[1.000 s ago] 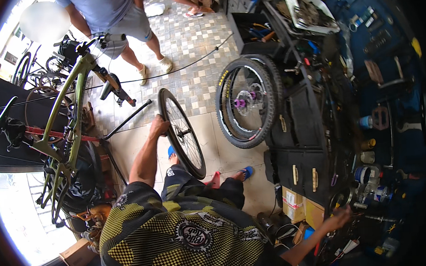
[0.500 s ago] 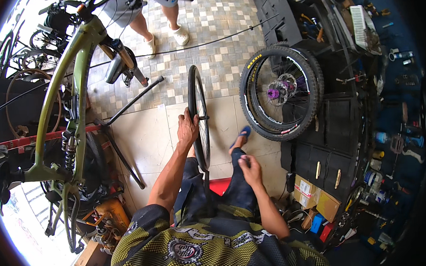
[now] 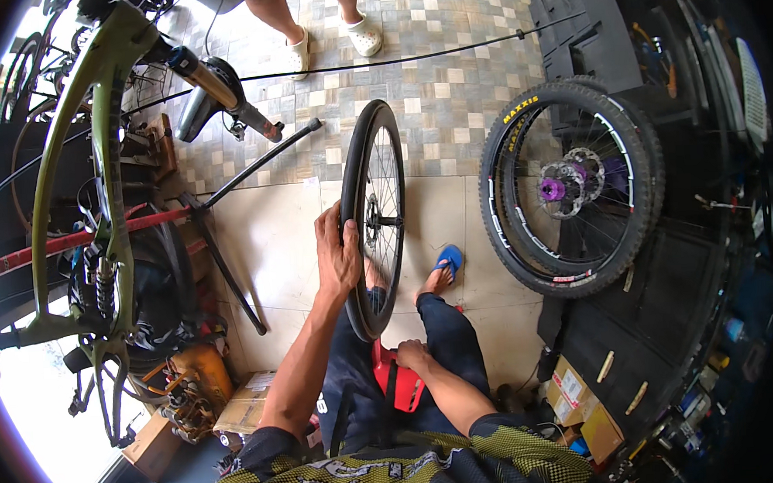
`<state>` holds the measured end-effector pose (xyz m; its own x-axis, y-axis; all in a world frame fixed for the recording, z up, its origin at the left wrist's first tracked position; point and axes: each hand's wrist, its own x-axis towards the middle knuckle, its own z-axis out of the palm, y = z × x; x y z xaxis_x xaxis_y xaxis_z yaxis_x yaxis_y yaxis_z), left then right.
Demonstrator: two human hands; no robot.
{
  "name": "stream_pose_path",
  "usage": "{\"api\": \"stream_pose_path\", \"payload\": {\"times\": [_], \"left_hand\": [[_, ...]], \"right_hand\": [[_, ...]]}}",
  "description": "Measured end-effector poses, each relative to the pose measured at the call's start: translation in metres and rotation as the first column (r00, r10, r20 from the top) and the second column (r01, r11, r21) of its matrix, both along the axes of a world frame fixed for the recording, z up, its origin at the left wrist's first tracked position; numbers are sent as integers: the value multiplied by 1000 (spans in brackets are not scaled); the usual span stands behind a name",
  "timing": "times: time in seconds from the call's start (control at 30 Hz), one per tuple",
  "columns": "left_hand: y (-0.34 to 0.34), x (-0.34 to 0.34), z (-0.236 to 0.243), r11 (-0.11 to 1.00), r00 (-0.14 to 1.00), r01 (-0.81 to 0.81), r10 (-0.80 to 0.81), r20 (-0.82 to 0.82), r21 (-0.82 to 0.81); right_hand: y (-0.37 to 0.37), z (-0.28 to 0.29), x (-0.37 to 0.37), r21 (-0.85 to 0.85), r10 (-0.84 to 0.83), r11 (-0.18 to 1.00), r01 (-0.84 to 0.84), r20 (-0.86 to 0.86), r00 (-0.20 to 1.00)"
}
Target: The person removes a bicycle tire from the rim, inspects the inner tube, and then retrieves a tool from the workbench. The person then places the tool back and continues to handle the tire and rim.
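Observation:
My left hand point(image 3: 339, 254) holds a bicycle wheel point(image 3: 358, 169) by its black tyre, with the fingers on the outer left side and the thumb over the tread. The wheel stands upright and slightly turned between my legs; its spokes and a disc rotor at the hub point(image 3: 390, 221) show. My right hand point(image 3: 412, 356) is closed, low between my thighs, beside a red seat-like surface point(image 3: 405, 396). Across that surface lies a dark strip point(image 3: 391, 379). The fingertips of my right hand are hidden, so what they hold cannot be made out.
Two knobbly-tyred wheels point(image 3: 512, 213) with purple hubs lean against black cabinets at the right. A green bike frame point(image 3: 55, 163) hangs at the left, above a stand's black leg point(image 3: 260, 165). A person's feet in pale clogs point(image 3: 363, 35) are at the back. Boxes point(image 3: 569, 389) lie lower right.
My right hand has dropped from beside my right knee to the red surface between my thighs. The wheel has turned to show more of its spoked side. The view has shifted.

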<state>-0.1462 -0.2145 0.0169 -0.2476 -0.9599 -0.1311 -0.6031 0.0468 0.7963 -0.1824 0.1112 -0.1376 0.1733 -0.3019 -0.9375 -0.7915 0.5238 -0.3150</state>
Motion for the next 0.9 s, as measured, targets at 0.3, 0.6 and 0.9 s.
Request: {"api": "stream_pose_path", "payload": {"times": [0.3, 0.6, 0.9], "left_hand": [[-7, -16, 4, 999, 998, -37, 39, -52, 36], [7, -32, -4, 993, 986, -78, 90, -137, 86], [29, -22, -23, 994, 972, 7, -32, -231, -110]], "right_hand": [[88, -145, 43, 28, -62, 998, 57, 274, 960], [39, -140, 46, -14, -271, 956, 291, 326, 906], [-15, -222, -76, -409, -235, 913, 6, -513, 825]]}}
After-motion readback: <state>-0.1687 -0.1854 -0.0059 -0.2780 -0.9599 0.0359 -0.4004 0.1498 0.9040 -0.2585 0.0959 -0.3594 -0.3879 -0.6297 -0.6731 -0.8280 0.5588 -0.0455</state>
